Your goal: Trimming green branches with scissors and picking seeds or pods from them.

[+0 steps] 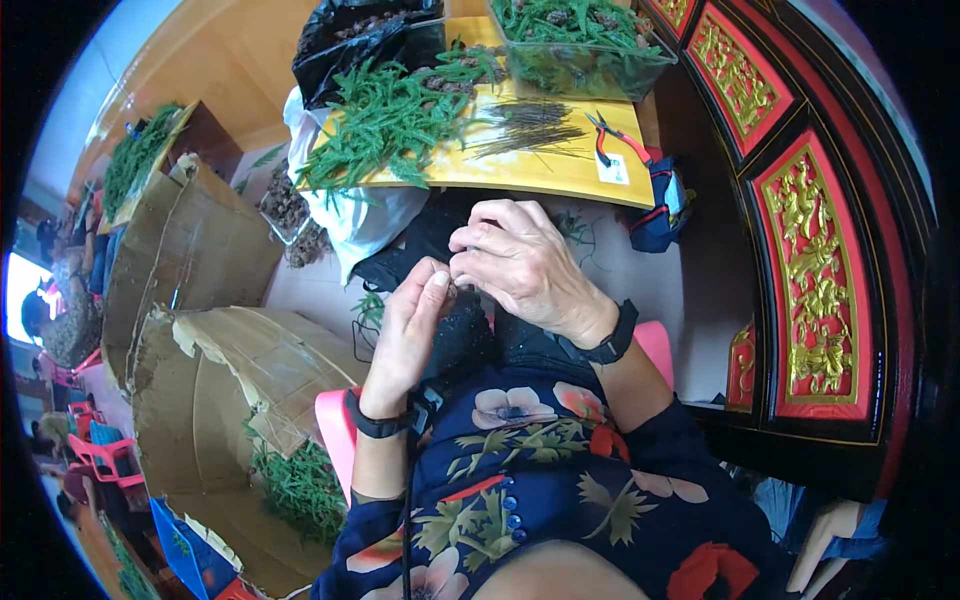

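Over my lap, in front of the yellow table board, my two hands come together. My left hand is closed, thumb and forefinger pinched near a small brownish thing. Curled fingers of my right hand meet it from the other side. The fingers hide most of what is between them, so I cannot make out its kind. On the board lie green artificial fir sprigs, a bundle of thin dark wire stems and pliers with red handles.
A clear bin of sprigs and pine cones and a black-bag-lined container stand behind. Left are a white plastic bag and cardboard boxes, one holding sprigs. Carved red-gold panels line the right.
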Tool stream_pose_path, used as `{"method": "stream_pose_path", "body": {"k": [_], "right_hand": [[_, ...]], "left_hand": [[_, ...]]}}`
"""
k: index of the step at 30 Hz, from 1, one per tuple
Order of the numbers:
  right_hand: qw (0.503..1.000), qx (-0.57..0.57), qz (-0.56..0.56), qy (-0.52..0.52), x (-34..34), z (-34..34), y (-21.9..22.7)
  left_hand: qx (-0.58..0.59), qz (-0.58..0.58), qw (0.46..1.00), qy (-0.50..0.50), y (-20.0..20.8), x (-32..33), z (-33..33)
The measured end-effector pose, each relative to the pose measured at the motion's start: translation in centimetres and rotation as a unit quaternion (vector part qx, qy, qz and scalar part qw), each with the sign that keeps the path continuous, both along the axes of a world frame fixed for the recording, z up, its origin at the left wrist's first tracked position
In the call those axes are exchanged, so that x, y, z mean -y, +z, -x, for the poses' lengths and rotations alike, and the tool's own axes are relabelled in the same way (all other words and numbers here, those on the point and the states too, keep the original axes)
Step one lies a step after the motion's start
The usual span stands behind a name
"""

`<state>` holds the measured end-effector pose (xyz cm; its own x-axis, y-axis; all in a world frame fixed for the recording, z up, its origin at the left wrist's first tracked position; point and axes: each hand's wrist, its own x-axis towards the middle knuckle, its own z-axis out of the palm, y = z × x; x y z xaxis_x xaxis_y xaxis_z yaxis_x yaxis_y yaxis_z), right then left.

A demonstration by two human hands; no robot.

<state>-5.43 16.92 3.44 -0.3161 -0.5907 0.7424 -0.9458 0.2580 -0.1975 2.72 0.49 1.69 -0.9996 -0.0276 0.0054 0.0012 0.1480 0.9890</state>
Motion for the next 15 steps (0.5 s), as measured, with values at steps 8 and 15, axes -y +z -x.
{"method": "stream_pose_path", "body": {"k": [8, 15], "right_hand": [[0.980, 0.195, 0.016, -0.022, 0.0, -0.2, -0.6], [0.796, 0.574, 0.187, 0.049, 2.3, -0.9, -2.2]], "left_hand": [[-0.189, 0.264, 0.939, 0.111, 0.1, -2.1, 0.3], [-0.068, -0.043, 0.991, 0.106, -0.9, -1.1, 0.8]]}}
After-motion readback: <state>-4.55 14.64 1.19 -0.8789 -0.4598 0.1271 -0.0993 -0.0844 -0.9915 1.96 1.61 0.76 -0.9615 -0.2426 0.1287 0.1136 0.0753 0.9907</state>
